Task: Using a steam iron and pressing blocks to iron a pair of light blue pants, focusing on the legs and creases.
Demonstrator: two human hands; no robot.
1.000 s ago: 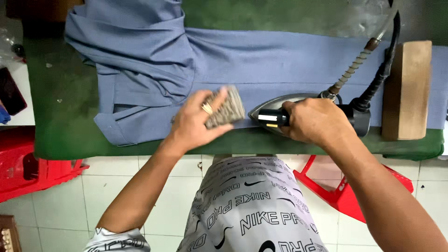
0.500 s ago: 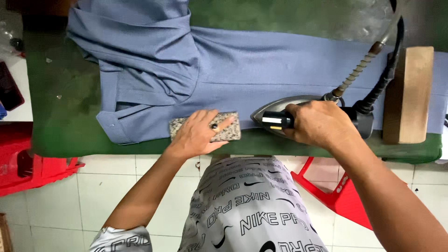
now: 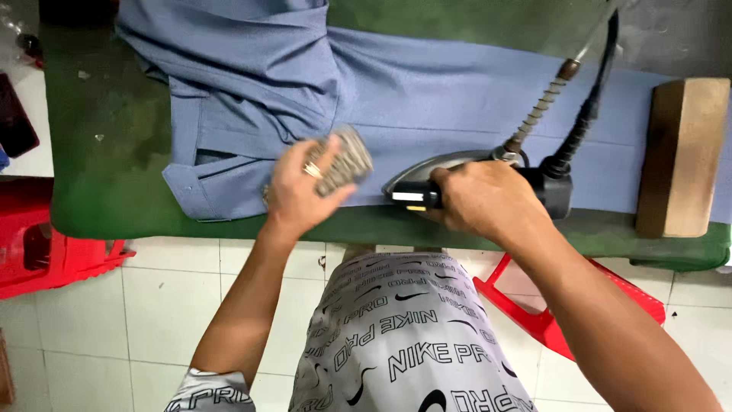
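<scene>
Left hand [image 3: 301,191]: fingers curled, gripping a grey patterned pad [image 3: 347,159], pressing it on blue trousers [image 3: 396,99] lying over the green ironing table [image 3: 107,152]. Right hand [image 3: 480,200]: fingers wrapped tight, clasping the steam iron [image 3: 450,179] handle just beside. Wooden block [image 3: 682,156] resting far right.

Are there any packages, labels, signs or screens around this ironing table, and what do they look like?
Dark phone-like slab: far left edge, on a white surface, flat black rectangle, face blank.
Label on the iron: small pale strip on the black handle, beside the right hand.
No packages or signs.
</scene>
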